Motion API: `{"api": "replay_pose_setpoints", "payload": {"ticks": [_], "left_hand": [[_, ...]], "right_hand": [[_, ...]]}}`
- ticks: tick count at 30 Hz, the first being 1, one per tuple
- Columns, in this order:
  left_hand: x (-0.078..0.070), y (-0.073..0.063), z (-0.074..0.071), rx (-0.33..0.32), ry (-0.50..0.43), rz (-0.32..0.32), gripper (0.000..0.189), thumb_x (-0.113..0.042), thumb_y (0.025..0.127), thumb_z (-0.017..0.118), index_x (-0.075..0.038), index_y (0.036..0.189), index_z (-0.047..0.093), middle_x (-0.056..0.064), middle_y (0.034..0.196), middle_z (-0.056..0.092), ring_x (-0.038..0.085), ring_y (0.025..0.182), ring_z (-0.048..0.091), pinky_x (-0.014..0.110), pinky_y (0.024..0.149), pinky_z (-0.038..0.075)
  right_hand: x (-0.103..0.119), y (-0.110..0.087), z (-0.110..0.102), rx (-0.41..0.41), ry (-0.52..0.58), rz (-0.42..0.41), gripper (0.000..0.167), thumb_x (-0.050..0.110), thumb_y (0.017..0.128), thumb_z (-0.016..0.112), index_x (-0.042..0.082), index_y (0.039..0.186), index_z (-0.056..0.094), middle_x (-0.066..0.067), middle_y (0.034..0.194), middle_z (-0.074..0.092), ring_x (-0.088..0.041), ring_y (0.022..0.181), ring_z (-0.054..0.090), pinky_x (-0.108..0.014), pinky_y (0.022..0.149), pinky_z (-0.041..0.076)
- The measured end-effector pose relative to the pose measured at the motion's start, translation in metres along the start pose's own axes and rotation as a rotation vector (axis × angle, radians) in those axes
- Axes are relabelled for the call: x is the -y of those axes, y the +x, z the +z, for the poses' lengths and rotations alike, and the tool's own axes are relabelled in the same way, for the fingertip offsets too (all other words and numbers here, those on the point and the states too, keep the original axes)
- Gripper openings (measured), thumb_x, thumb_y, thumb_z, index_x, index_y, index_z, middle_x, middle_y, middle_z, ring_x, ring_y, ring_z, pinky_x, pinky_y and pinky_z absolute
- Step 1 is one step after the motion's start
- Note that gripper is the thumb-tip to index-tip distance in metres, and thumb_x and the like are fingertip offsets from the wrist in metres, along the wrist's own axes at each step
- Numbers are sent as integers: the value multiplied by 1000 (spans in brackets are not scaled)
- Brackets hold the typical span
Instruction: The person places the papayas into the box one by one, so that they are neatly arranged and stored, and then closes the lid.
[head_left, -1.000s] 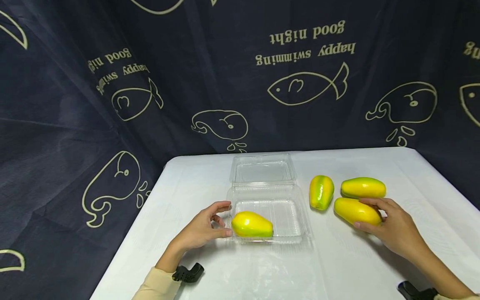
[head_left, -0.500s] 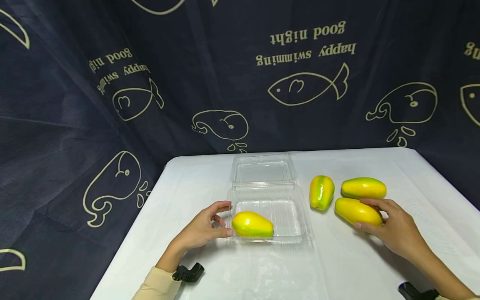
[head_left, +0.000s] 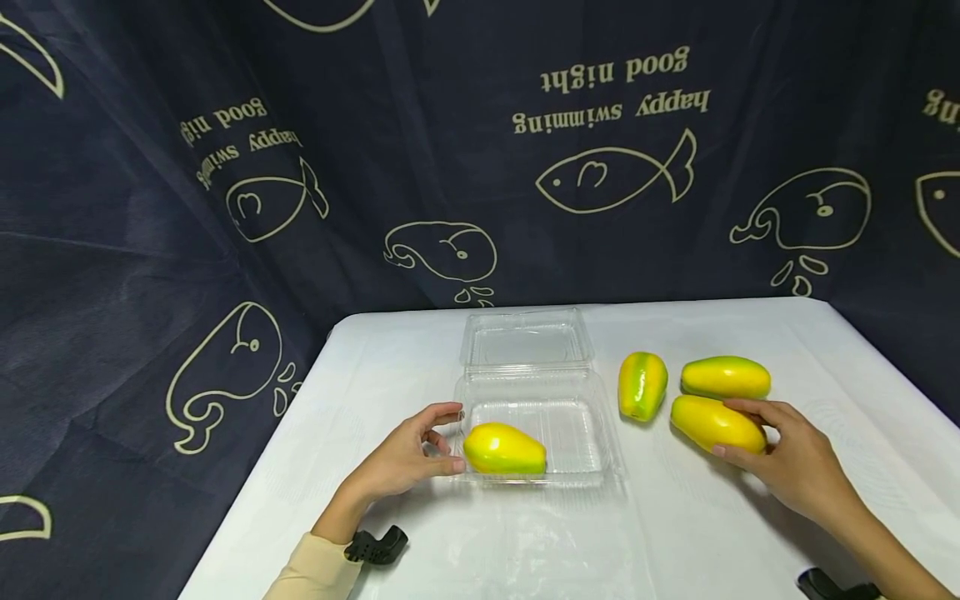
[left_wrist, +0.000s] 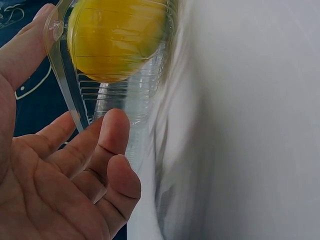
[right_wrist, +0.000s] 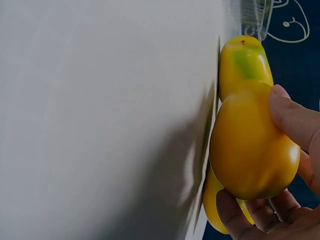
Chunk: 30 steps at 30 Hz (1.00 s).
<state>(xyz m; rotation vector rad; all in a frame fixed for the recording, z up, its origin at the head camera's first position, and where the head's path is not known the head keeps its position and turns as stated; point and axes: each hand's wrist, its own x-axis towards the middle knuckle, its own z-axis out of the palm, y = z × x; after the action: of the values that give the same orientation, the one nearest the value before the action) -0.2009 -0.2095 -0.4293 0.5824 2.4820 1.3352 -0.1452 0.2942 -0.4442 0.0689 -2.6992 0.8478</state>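
Note:
A yellow-green papaya (head_left: pixel 504 449) lies in the front left part of a clear plastic clamshell container (head_left: pixel 573 433), whose lid (head_left: pixel 525 337) lies folded back. My left hand (head_left: pixel 408 450) touches the container's left rim with spread thumb and fingers. In the left wrist view the thumb lies along the rim, and some fingers of the left hand (left_wrist: pixel 75 165) curl beside the clear wall. On the right, my right hand (head_left: pixel 795 454) grips another papaya (head_left: pixel 712 423) between thumb and fingers. The gripped papaya (right_wrist: pixel 252 142) looks low at the table in the right wrist view.
Behind the gripped papaya lies another papaya (head_left: pixel 725 377). An upright-lying papaya (head_left: pixel 642 386) sits between it and the container. All rest on a white-covered table (head_left: pixel 397 358). Dark printed cloth (head_left: pixel 420 100) hangs behind and at the left.
The gripped papaya and my right hand shift very slightly rightward. My left hand and the container stay where they were.

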Motion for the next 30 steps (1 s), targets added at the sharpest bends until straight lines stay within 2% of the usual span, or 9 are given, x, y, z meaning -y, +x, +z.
{"api": "replay_pose_setpoints", "payload": {"ticks": [4,5,7,10,12,20,24,30], "left_hand": [[0,0,-1,-1,0,-1,83,-30,80,86,-16,150,43,7,150,52,28,97,59,24,62,50],[0,0,-1,-1,0,-1,83,-29,81,86,-16,150,43,7,150,51,28,97,59,24,62,50],[0,0,-1,0,-1,3,82,-28,81,86,-15,150,43,7,150,51,29,98,59,23,62,50],[0,0,-1,-1,-1,12,81,-26,81,86,-14,149,44,9,150,51,31,98,59,24,61,49],[0,0,-1,0,-4,14,81,-27,81,86,-14,149,44,9,150,51,30,98,59,24,61,49],[2,-2,2,3,-11,2,84,-33,80,86,-17,150,42,5,150,51,26,98,60,26,64,52],[1,-2,2,-5,-6,-2,84,-32,80,86,-17,151,42,4,150,51,26,98,59,26,64,51],[0,-1,0,4,8,1,85,-33,80,86,-17,151,42,4,151,50,26,97,60,25,63,50]], "right_hand": [[2,0,-4,-22,16,-14,67,35,76,88,5,130,62,-24,123,58,-40,107,57,-12,64,44],[3,0,-5,-28,21,-16,66,35,76,88,6,130,62,-23,123,58,-33,107,57,-12,64,44],[4,1,-8,-46,38,-25,66,34,76,89,7,129,63,-21,123,60,-12,107,55,-11,64,45],[5,1,-12,-74,60,-35,65,33,75,90,8,129,64,-20,124,60,17,102,41,-8,64,45],[6,2,-15,-82,74,-41,65,32,75,90,8,129,64,-20,124,60,26,99,31,-7,64,44],[22,11,-19,-102,94,-77,64,28,74,91,9,129,64,-17,122,61,24,98,34,-6,65,44],[36,20,-15,-102,108,-92,63,31,74,91,13,128,65,-12,124,61,20,97,38,-9,66,44],[53,27,-6,-111,155,-135,60,27,74,91,14,128,66,-8,126,62,15,100,43,-7,69,44]]}}
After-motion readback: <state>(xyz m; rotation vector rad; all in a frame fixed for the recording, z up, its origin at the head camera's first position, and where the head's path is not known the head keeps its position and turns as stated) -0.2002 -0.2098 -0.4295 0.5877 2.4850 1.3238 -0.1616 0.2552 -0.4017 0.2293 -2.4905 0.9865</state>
